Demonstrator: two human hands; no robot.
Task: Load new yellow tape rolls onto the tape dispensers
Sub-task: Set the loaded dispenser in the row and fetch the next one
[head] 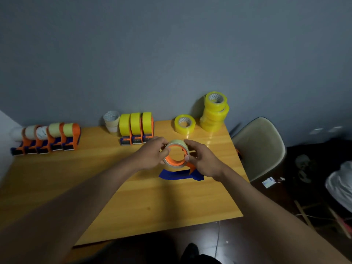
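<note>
1. Orange and blue plastic make up the dispenser [180, 173] at the middle of the wooden surface [133, 197]; its blue base lies on the wood.
2. A pale, nearly spent tape roll [176, 155] sits on the dispenser's orange hub.
3. The left hand [152, 153] curls its fingers round the left edge of that roll.
4. The right hand [202, 161] grips the roll's right edge, thumb at the rim, with the heel of the hand over the dispenser body.
5. Three loaded dispensers [136, 128] carrying bright yellow rolls stand side by side at the back, just behind the hands.
6. A row of dispensers with pale rolls [47, 138] stands at the far left.
7. Two emptied cores [111, 121] are stacked left of the loaded three.
8. New yellow rolls: one single roll [184, 124] lies flat at the back right, beside a leaning stack [214, 112] against the wall.
9. Printing shows inside the cores, too small to read.
10. A beige chair [261, 147] stands right of the surface.
</note>
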